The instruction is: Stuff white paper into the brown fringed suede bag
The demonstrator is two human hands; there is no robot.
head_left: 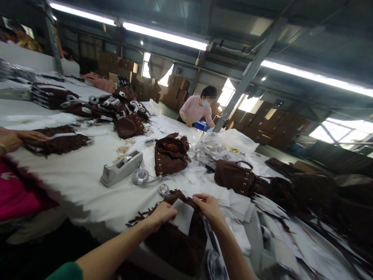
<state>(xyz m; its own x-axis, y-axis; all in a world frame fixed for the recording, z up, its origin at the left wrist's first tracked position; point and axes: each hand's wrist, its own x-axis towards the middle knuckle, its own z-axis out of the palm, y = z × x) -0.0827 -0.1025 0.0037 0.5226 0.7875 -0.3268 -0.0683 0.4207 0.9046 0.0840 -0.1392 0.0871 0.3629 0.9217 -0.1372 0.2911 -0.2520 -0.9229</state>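
Observation:
A brown suede fringed bag [177,243] lies at the near edge of the white table [78,175], with a white sheet of paper [183,216] sticking out of its mouth. My left hand [162,214] grips the left side of the bag's opening beside the paper. My right hand [208,207] pinches the right side of the opening at the paper's top corner. Both hands are closed on the bag's rim.
A grey tape dispenser [121,167] and tape rolls [140,175] sit left of centre. More brown bags [170,154] [237,177], white paper sheets and plastic wrap cover the table. A person in pink [196,111] works at the far side; another person's hand [17,138] rests at left.

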